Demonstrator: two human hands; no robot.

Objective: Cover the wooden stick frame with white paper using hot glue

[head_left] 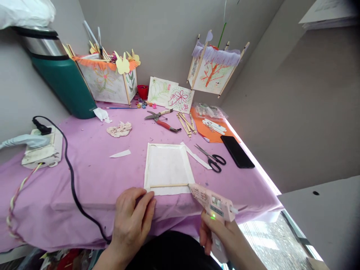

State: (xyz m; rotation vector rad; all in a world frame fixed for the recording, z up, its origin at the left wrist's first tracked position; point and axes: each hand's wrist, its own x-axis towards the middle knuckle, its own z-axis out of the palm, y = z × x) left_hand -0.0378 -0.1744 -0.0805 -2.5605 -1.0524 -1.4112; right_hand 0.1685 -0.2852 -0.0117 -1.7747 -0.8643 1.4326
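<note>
A white paper panel [168, 165] with folded edges lies on the purple tablecloth [92, 165] in front of me. A thin wooden stick [168, 185] lies along its near edge. My left hand [132, 219] rests flat on the cloth, fingers stretched out, fingertips touching the panel's near left corner and the stick's end. My right hand [216, 232] grips a pink glue gun [213, 202], its green light on. The nozzle points left and meets the stick's right end.
Black scissors [213, 161] and a black phone [237, 151] lie right of the panel. Red-handled shears [163, 120], loose sticks [186, 123], painted panels and two paper lanterns [108, 77] sit further back. A power strip [42, 148] with a black cord [73, 187] lies at left.
</note>
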